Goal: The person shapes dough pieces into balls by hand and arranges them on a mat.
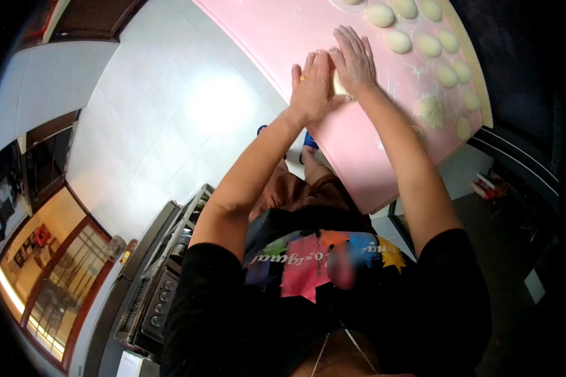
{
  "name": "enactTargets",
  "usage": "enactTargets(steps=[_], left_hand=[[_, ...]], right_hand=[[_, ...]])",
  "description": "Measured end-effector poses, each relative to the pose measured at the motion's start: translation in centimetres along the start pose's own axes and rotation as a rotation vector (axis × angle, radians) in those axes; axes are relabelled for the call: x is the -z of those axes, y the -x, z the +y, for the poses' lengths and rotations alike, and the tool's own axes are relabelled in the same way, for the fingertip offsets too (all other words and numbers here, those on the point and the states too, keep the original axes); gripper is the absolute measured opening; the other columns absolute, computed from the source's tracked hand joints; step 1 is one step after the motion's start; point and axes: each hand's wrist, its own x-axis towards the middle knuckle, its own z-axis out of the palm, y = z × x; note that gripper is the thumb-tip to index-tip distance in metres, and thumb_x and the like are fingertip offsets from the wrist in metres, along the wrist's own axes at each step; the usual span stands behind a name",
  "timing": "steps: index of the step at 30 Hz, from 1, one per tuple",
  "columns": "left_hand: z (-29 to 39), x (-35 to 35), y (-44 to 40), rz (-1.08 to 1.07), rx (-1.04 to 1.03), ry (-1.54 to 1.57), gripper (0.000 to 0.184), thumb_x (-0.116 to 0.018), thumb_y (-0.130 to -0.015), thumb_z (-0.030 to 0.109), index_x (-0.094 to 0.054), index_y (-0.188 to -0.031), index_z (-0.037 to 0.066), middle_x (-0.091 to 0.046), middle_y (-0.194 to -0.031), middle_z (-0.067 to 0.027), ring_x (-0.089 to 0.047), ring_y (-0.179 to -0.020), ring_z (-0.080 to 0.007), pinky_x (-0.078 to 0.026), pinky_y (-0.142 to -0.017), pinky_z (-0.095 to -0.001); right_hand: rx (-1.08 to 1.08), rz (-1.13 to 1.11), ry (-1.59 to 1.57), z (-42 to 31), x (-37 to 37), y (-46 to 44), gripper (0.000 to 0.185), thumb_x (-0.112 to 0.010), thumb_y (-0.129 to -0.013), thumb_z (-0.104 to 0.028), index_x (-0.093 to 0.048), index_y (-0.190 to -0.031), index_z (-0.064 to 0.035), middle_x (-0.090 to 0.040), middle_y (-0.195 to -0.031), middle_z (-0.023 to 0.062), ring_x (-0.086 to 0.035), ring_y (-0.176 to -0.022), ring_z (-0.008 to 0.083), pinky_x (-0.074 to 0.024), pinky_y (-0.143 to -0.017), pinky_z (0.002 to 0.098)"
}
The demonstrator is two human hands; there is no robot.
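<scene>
A piece of pale dough (339, 85) lies on the pink tabletop (352, 147), between the person's two hands, partly hidden by them. The left hand (312, 87) is at its left side and the right hand (356, 61) at its right; both seem to touch it. Neither hand is clenched: the fingers are stretched out and lie close together, and the gap between the two hands is narrow, with the one piece of dough in it. A yellow ring (302, 78) is on a finger of the left hand.

Right of the hands, ten smooth dough balls (398, 42) sit in loose rows directly on the tabletop, with white smears around some of them. Just below them is one rougher lump (431, 112). Another pale piece (418, 131) shows partly beside the right forearm, and one more is cut off at the top edge; whether that one rests in a dish I cannot tell.

Farther out, two blue slippers (310, 141) are on the person's feet, on the pale tiled floor (170, 94). To the left is a stove (160, 305) with a row of knobs, and near it a jar (116, 246), its contents too small to make out.
</scene>
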Motion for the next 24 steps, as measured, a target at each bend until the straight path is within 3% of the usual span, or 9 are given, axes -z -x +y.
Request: enactTargets(steps=[3, 4, 7, 9, 11, 17, 19, 21, 24], left_hand=[[0.8, -1.3, -0.2, 0.085, -0.005, -0.023, 0.086, -0.075, -0.084, 0.041, -0.029, -0.149, 0.007, -0.04, -0.146, -0.0151, -0.029, -0.144, -0.0366, -0.02, -0.112, -0.0633], [1.9, -1.3, 0.8, 0.063, -0.005, 0.001, 0.083, -0.074, -0.083, 0.035, -0.03, -0.148, 0.008, -0.04, -0.146, -0.0152, -0.029, -0.144, -0.037, -0.02, -0.113, -0.062], [4.6, -1.2, 4.8, -0.093, 0.046, 0.128, 0.085, -0.07, -0.082, 0.015, -0.025, -0.153, 0.007, -0.034, -0.154, -0.0169, -0.024, -0.148, -0.0388, -0.019, -0.116, -0.0598], [3.9, -5.2, 7.8, 0.125, -0.037, 0.015, 0.084, -0.065, -0.081, 0.007, -0.023, -0.153, 0.002, -0.032, -0.156, -0.0235, -0.028, -0.148, -0.039, -0.024, -0.116, -0.0595], [3.2, -5.0, 8.4, 0.102, -0.02, 0.052, 0.086, -0.065, -0.081, 0.008, -0.02, -0.154, -0.001, -0.031, -0.156, -0.0242, -0.028, -0.148, -0.0393, -0.024, -0.115, -0.0611], [0.4, -1.9, 2.9, 0.059, -0.034, 0.115, 0.104, -0.074, -0.084, 0.029, -0.008, -0.157, -0.002, -0.023, -0.161, -0.0242, -0.024, -0.15, -0.0387, -0.014, -0.113, -0.069], [1.2, -0.5, 1.0, 0.005, 0.054, 0.099, 0.109, -0.077, -0.081, 0.034, -0.007, -0.158, 0.0, -0.024, -0.161, -0.0222, -0.022, -0.15, -0.037, -0.015, -0.113, -0.067], [2.2, -0.1, 0.8, -0.044, 0.067, 0.119, 0.109, -0.077, -0.08, 0.037, -0.01, -0.157, 0.0, -0.023, -0.161, -0.023, -0.019, -0.151, -0.0387, -0.013, -0.115, -0.0644], [1.2, -3.2, 5.5, 0.01, -0.003, -0.054, 0.103, -0.074, -0.08, 0.024, -0.01, -0.156, -0.003, -0.021, -0.16, -0.0265, -0.018, -0.15, -0.0436, -0.014, -0.119, -0.0595]], right_hand=[[-0.081, -0.125, -0.203, 1.2, -1.3, -1.2, 0.046, -0.041, -0.103, -0.033, -0.053, -0.137, -0.0046, -0.051, -0.147, 0.0139, -0.041, -0.141, 0.0296, -0.0254, -0.117, 0.0545], [-0.294, -0.225, -0.759, 0.7, 0.6, -1.1, 0.048, -0.032, -0.105, -0.032, -0.052, -0.139, -0.0041, -0.047, -0.15, 0.016, -0.036, -0.144, 0.0304, -0.0214, -0.119, 0.0535], [-0.146, -0.019, -0.117, -1.2, 3.0, 3.1, 0.051, -0.026, -0.106, -0.033, -0.052, -0.14, -0.0049, -0.04, -0.155, 0.0171, -0.03, -0.148, 0.0324, -0.0155, -0.121, 0.0548], [-0.39, 0.039, 0.015, -3.2, 1.6, 7.9, 0.049, -0.032, -0.104, -0.032, -0.05, -0.142, -0.0065, -0.036, -0.157, 0.0179, -0.026, -0.149, 0.0361, -0.0125, -0.12, 0.0587], [-0.471, -0.004, -0.036, -3.7, 0.8, 8.8, 0.049, -0.04, -0.102, -0.033, -0.048, -0.143, -0.007, -0.036, -0.157, 0.0172, -0.027, -0.148, 0.0375, -0.0135, -0.119, 0.0621], [-0.067, -0.008, 0.099, -1.1, 0.6, 2.3, 0.045, -0.045, -0.101, -0.033, -0.052, -0.139, -0.0091, -0.041, -0.153, 0.0166, -0.031, -0.145, 0.0394, -0.0197, -0.116, 0.0638], [0.094, -0.066, 0.237, -0.6, 1.0, 1.0, 0.043, -0.045, -0.1, -0.028, -0.053, -0.137, -0.0063, -0.044, -0.15, 0.0185, -0.033, -0.144, 0.0383, -0.0242, -0.115, 0.0614], [-0.022, -0.067, -0.159, -0.2, -0.2, -0.3, 0.042, -0.045, -0.099, -0.022, -0.053, -0.136, -0.0037, -0.046, -0.149, 0.0196, -0.038, -0.142, 0.0361, -0.0263, -0.115, 0.0578], [0.027, -0.031, -0.084, -6.0, 4.3, 3.2, 0.043, -0.043, -0.101, -0.027, -0.056, -0.135, -0.0038, -0.053, -0.145, 0.0138, -0.047, -0.136, 0.0327, -0.0343, -0.114, 0.0425]])
